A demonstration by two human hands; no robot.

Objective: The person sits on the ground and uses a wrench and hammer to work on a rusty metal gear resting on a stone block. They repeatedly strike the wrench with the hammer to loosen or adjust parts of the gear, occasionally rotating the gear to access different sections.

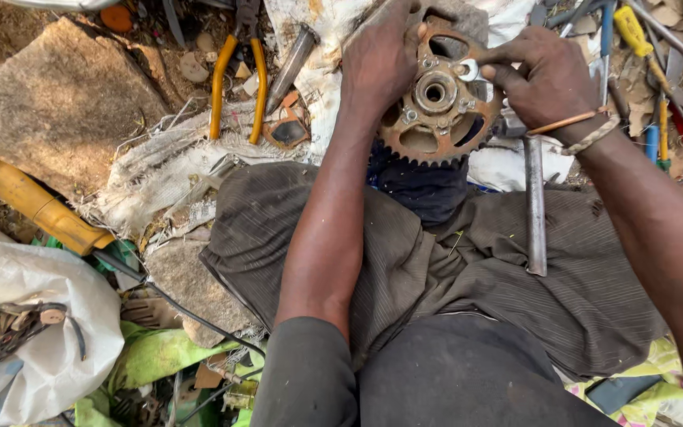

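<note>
Rusty steel fills my view: a toothed sprocket [439, 99] with its hub and bolts facing me, resting on the dark cloth [424, 186] over my lap, near the far edge of my knees. My left hand [381, 59] grips the sprocket's upper left rim, fingers [405, 16] wrapped tight over its edge. My right hand [543, 79] comes in from the right, thumb and forefinger pinched together on a small silver washer or nut [469, 70] at one of the hub bolts. A steel bar [534, 205] lies along my right thigh, just under that wrist. On the ground beyond, orange-handled pliers [235, 79] lie on a torn white sack [175, 158], next to a big flat stone [57, 99]. Screwdrivers with yellow and blue handles [658, 103] lie scattered at the far right.
</note>
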